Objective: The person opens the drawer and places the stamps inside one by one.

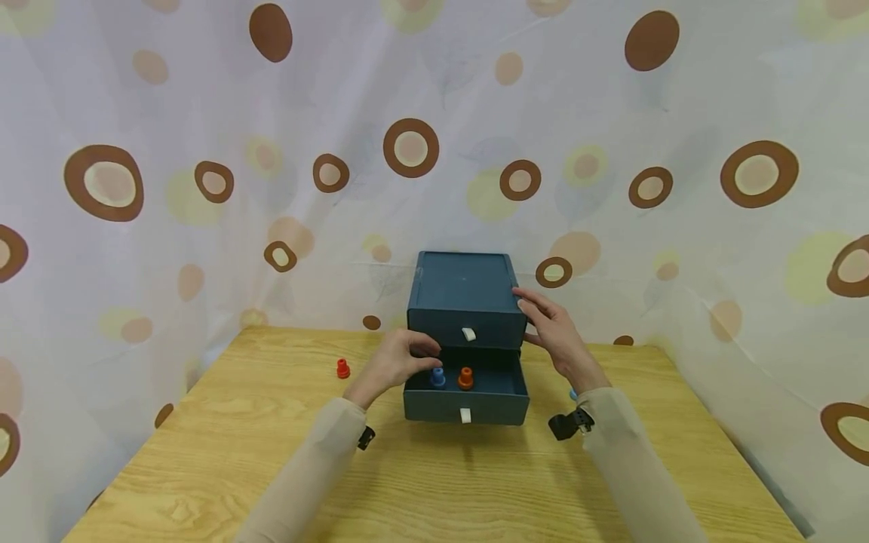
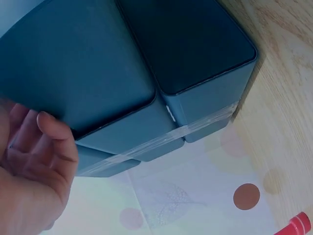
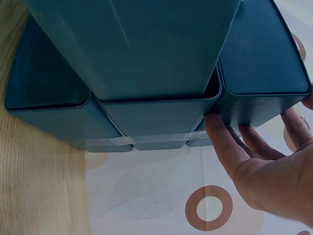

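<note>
A dark blue drawer cabinet [image 1: 465, 283] stands at the back of the table, its tiers stacked. The drawer under the top one is pulled out, its front [image 1: 431, 407] bearing a white tab. Inside stand a blue peg-like piece [image 1: 437, 379] and an orange one [image 1: 465, 379]. Over the drawer's left side hangs my left hand [image 1: 394, 363], thumb just above the blue piece; fingers are bent, with nothing seen between them. My right hand [image 1: 562, 338] rests against the cabinet's right side, fingers spread along the top tier [image 3: 264, 58].
A red piece [image 1: 342, 369] stands on the wooden table [image 1: 271, 437] left of the cabinet. Part of a light blue thing [image 1: 573, 394] shows beside the right wrist. A patterned curtain [image 1: 475, 90] hangs close behind the cabinet. Clear tape [image 3: 156, 139] crosses the tiers.
</note>
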A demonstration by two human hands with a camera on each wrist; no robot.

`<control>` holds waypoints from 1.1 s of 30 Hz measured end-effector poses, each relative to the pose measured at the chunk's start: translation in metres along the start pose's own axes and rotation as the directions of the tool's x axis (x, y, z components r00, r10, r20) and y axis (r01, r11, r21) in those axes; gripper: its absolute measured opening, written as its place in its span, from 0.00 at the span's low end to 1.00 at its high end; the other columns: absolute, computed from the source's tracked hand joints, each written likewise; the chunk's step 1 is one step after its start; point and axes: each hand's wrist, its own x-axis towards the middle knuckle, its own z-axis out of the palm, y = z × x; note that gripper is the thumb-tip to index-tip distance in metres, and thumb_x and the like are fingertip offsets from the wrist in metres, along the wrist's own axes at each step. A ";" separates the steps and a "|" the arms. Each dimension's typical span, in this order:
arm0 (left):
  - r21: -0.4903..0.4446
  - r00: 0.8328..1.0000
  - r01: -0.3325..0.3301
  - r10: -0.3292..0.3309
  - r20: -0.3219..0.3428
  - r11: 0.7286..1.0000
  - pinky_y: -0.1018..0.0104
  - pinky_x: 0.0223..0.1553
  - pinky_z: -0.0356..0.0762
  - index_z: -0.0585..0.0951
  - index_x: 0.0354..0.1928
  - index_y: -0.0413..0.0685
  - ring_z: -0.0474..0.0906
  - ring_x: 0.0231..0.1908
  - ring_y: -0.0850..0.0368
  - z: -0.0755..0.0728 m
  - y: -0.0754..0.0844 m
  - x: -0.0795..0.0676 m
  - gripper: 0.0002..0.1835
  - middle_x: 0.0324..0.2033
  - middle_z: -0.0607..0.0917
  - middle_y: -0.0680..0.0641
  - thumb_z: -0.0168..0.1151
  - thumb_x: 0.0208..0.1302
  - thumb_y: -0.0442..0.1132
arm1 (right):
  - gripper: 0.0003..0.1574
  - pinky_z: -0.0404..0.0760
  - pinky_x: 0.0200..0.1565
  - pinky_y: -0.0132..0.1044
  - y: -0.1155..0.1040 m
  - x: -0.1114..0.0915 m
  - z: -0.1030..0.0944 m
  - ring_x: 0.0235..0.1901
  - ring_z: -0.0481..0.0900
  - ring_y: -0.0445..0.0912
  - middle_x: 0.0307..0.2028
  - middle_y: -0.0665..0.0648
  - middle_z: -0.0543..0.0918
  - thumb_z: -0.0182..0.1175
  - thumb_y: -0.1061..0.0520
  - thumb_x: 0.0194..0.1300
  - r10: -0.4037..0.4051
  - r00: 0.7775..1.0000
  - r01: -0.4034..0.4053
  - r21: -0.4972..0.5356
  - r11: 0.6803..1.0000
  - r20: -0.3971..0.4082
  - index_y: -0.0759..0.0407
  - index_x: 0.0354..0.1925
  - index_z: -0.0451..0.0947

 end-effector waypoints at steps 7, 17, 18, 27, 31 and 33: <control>-0.052 0.982 -0.085 0.075 -0.174 0.995 0.70 0.36 0.81 0.88 0.36 0.45 0.82 0.33 0.61 -0.004 -0.002 -0.007 0.05 0.33 0.88 0.51 0.72 0.58 0.37 | 0.33 0.64 0.67 0.62 0.003 -0.001 -0.001 0.75 0.51 0.61 0.76 0.58 0.53 0.46 0.42 0.77 -0.004 1.000 0.004 -0.002 1.000 -0.003 0.49 0.74 0.60; -0.169 0.970 -0.066 0.023 -0.241 0.983 0.70 0.28 0.79 0.88 0.33 0.46 0.84 0.26 0.53 -0.016 -0.013 -0.017 0.03 0.27 0.88 0.47 0.71 0.58 0.36 | 0.34 0.64 0.67 0.62 0.004 0.000 -0.001 0.75 0.50 0.61 0.77 0.58 0.52 0.47 0.40 0.76 -0.023 1.000 0.023 -0.003 1.000 0.010 0.49 0.74 0.59; -0.172 0.970 -0.062 0.019 -0.244 0.983 0.69 0.28 0.79 0.88 0.33 0.46 0.84 0.27 0.52 -0.017 -0.015 -0.017 0.02 0.27 0.88 0.47 0.71 0.58 0.36 | 0.35 0.64 0.67 0.62 0.004 0.000 -0.001 0.75 0.50 0.61 0.77 0.58 0.52 0.47 0.40 0.76 -0.024 1.000 0.024 -0.003 1.000 0.010 0.49 0.74 0.59; -0.173 0.970 -0.002 -0.040 -0.240 0.985 0.69 0.26 0.76 0.88 0.34 0.47 0.82 0.25 0.61 -0.024 -0.026 -0.027 0.02 0.27 0.88 0.46 0.70 0.60 0.37 | 0.34 0.64 0.67 0.61 0.003 0.000 -0.001 0.75 0.50 0.60 0.76 0.58 0.52 0.47 0.40 0.76 -0.022 1.000 0.021 0.009 1.000 0.010 0.49 0.74 0.60; -0.174 0.969 -0.014 -0.030 -0.244 0.985 0.69 0.24 0.74 0.88 0.34 0.46 0.84 0.25 0.53 -0.026 -0.029 -0.030 0.03 0.26 0.88 0.45 0.70 0.60 0.37 | 0.34 0.63 0.67 0.62 0.003 -0.001 -0.002 0.75 0.49 0.61 0.77 0.59 0.51 0.47 0.41 0.76 -0.030 0.999 0.030 0.008 1.000 0.010 0.50 0.74 0.59; -0.174 0.969 -0.010 -0.033 -0.245 0.985 0.70 0.25 0.75 0.88 0.34 0.45 0.85 0.26 0.48 -0.027 -0.032 -0.031 0.04 0.27 0.88 0.45 0.70 0.60 0.38 | 0.34 0.64 0.67 0.61 0.004 0.000 -0.002 0.75 0.50 0.61 0.77 0.59 0.52 0.47 0.40 0.76 -0.029 1.000 0.029 0.006 1.000 0.008 0.49 0.74 0.60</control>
